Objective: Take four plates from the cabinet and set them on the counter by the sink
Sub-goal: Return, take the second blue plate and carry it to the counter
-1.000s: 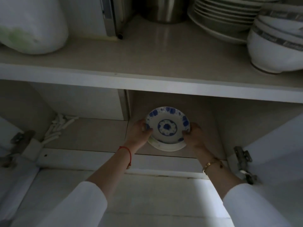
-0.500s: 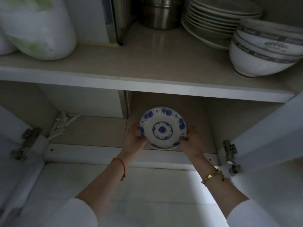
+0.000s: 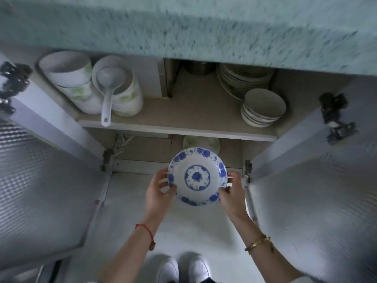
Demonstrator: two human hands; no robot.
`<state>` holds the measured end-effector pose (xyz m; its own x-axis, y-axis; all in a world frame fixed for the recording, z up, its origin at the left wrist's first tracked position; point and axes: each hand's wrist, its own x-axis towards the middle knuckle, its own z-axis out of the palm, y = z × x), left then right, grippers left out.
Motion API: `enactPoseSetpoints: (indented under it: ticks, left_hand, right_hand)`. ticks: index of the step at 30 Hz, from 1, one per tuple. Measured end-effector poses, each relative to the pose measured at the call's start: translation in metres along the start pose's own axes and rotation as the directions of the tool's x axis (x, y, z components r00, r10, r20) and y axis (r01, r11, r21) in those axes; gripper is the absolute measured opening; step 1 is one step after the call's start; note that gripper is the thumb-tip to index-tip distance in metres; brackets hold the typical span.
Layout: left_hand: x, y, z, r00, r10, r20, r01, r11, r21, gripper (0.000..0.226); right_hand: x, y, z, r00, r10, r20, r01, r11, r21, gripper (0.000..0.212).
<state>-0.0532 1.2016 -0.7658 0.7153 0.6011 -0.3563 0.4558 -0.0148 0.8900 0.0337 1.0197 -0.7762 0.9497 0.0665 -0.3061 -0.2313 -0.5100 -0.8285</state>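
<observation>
A white plate with blue flower patterns (image 3: 197, 176) is held level in front of the open cabinet, out over the floor. My left hand (image 3: 160, 190) grips its left rim and my right hand (image 3: 231, 193) grips its right rim. Behind it, on the cabinet's bottom shelf, sits another white dish (image 3: 201, 142), partly hidden by the held plate. A stack of plates (image 3: 242, 78) stands at the back right of the upper shelf. The speckled green counter edge (image 3: 193, 29) runs across the top, blurred.
Both cabinet doors stand open, the left door (image 3: 40, 180) and the right door (image 3: 316, 190). The upper shelf holds white bowls with a ladle (image 3: 107, 92) at left and stacked bowls (image 3: 263, 108) at right. My white shoes (image 3: 183, 268) are on the pale floor below.
Both hands drew the blue-patterned plate out of the bottom shelf toward me and upward. The view rose and pulled back, so the counter edge, doors and my shoes came into sight.
</observation>
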Motion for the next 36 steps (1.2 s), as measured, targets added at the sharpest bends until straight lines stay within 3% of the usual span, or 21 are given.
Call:
enactPoseSetpoints:
  ticks: [6, 12, 18, 23, 28, 36]
  left_hand:
    - [-0.101, 0.138, -0.055, 0.998, 0.018, 0.062, -0.014, 0.997, -0.073, 0.047]
    - [-0.182, 0.283, -0.093, 0.983, 0.152, 0.098, -0.140, 0.983, -0.119, 0.051]
    - [-0.240, 0.413, -0.098, 0.922, 0.288, 0.260, -0.258, 0.956, -0.144, 0.050]
    - [-0.280, 0.482, -0.067, 0.808, 0.372, 0.458, -0.335, 0.928, -0.162, 0.049]
    - [-0.338, 0.520, -0.005, 0.663, 0.381, 0.644, -0.336, 0.921, -0.198, 0.047]
    - [-0.451, 0.550, 0.139, 0.444, 0.351, 0.824, -0.309, 0.924, -0.227, 0.046]
  right_hand:
    - [-0.096, -0.127, -0.096, 0.998, 0.058, 0.008, -0.059, 0.991, 0.123, 0.043]
    - [-0.170, -0.248, -0.195, 0.992, 0.034, -0.120, -0.009, 0.979, 0.203, 0.041]
    - [-0.227, -0.330, -0.295, 0.959, 0.029, -0.283, 0.061, 0.951, 0.304, 0.040]
    - [-0.273, -0.355, -0.377, 0.898, 0.068, -0.434, 0.110, 0.922, 0.372, 0.039]
    - [-0.328, -0.337, -0.459, 0.745, 0.175, -0.644, 0.133, 0.907, 0.400, 0.034]
    - [-0.399, -0.269, -0.598, 0.534, 0.307, -0.788, 0.119, 0.896, 0.429, 0.033]
